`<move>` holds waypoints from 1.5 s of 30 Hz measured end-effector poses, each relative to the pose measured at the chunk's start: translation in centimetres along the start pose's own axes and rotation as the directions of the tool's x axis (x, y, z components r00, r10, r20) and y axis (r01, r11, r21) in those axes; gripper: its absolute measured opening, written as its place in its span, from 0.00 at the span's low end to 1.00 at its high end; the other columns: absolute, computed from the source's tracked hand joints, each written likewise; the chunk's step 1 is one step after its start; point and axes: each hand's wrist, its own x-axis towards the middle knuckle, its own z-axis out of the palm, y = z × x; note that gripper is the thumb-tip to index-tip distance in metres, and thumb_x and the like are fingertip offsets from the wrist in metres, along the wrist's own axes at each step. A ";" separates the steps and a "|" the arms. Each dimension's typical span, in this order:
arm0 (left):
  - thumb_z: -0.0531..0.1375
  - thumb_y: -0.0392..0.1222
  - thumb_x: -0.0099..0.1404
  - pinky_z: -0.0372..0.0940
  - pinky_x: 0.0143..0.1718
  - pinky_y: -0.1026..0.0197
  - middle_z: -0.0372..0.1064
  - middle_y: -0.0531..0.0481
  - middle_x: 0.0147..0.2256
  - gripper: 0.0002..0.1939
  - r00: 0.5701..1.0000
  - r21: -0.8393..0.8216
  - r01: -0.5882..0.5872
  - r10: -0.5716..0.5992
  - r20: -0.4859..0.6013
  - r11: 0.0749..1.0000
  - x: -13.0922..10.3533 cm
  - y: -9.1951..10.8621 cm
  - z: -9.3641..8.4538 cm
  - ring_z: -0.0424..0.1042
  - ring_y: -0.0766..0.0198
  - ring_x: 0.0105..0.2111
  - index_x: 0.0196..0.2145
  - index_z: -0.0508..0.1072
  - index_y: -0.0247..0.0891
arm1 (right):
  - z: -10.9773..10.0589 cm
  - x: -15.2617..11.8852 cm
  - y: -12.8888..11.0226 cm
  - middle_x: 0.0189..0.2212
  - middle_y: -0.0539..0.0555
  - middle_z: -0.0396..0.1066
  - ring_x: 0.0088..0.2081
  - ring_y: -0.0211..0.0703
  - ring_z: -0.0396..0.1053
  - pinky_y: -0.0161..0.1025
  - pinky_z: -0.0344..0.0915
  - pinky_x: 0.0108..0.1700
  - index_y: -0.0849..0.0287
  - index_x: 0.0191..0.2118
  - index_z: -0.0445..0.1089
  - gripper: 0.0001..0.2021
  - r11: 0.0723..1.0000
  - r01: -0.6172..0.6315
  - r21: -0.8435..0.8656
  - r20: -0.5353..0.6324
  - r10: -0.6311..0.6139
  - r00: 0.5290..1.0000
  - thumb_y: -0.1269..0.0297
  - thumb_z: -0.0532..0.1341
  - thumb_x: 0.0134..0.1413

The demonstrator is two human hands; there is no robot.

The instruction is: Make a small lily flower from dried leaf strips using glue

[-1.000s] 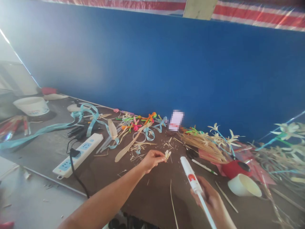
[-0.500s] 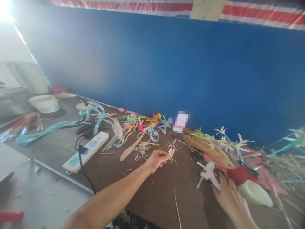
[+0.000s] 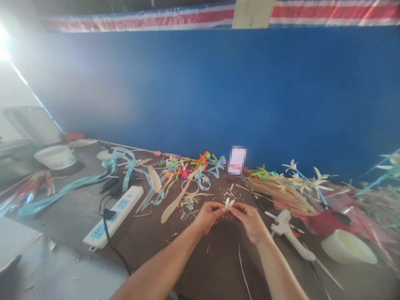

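Observation:
A small cream-coloured flower (image 3: 229,203), apparently of dried husk or straw, is pinched at its base between both hands over the brown table. My left hand (image 3: 208,217) closes on it from the left, thumb and fingers together. From the other side my right hand (image 3: 251,221) grips it too, fingertips almost meeting the left ones. What lies under the petals is hidden by the fingers. To the right of my right hand, a white glue gun (image 3: 289,235) rests on the table. Beyond the hands, bits of straw (image 3: 230,191) are scattered.
At left lies a white power strip (image 3: 115,218) with a black plug and cord. Light-blue ribbon (image 3: 75,183) and colourful pipe-cleaner pieces (image 3: 184,171) spread behind. Straw bundle (image 3: 281,193), finished-looking flowers (image 3: 320,183) and a cream cup (image 3: 348,248) are at right. A blue panel (image 3: 200,91) stands behind.
My right hand has left the glue gun's side and come to the middle, where it now holds the flower together with my left hand. The camera view has tilted slightly.

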 end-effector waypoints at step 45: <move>0.61 0.49 0.47 0.56 0.21 0.67 0.66 0.51 0.17 0.16 0.971 0.244 -0.131 0.174 -0.166 0.961 0.2 -0.3 0.1 0.61 0.70 0.18 0.26 0.75 0.32 | 0.2 -0.3 1.5 0.27 0.49 0.63 0.28 0.35 0.60 0.32 0.59 0.30 0.59 0.32 0.62 0.06 0.955 0.297 -0.013 -0.029 -0.297 0.954 0.65 0.58 0.46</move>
